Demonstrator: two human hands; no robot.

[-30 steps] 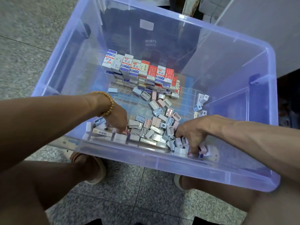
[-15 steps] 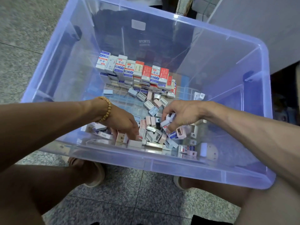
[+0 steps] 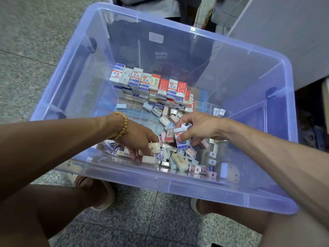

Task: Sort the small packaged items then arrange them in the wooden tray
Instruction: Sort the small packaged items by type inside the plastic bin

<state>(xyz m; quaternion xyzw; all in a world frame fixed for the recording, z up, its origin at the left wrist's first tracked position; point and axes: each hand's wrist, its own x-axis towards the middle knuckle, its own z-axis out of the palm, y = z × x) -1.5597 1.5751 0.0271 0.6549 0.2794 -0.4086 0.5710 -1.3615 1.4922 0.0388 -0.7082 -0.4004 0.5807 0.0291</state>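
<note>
Small packaged erasers lie in a clear blue plastic bin (image 3: 178, 189). A neat stacked row of white, blue and red packs (image 3: 153, 86) stands at the bin's far side. A loose pile of packs (image 3: 178, 157) lies near the front wall. My left hand (image 3: 140, 141), with a bead bracelet at the wrist, reaches into the pile and holds a beige pack (image 3: 154, 147) in curled fingers. My right hand (image 3: 197, 129) pinches several white and blue packs (image 3: 180, 138) above the pile. No wooden tray shows.
The bin sits on a speckled grey tiled floor (image 3: 35, 50) between my knees. My feet in sandals (image 3: 101, 195) show under its front edge. A white cabinet (image 3: 284, 32) stands at the back right. Loose white packs (image 3: 219, 112) lie by the bin's right wall.
My right hand rose from the front right of the pile with packs in its fingers and moved left. My left hand shifted right across the pile and took up a beige pack.
</note>
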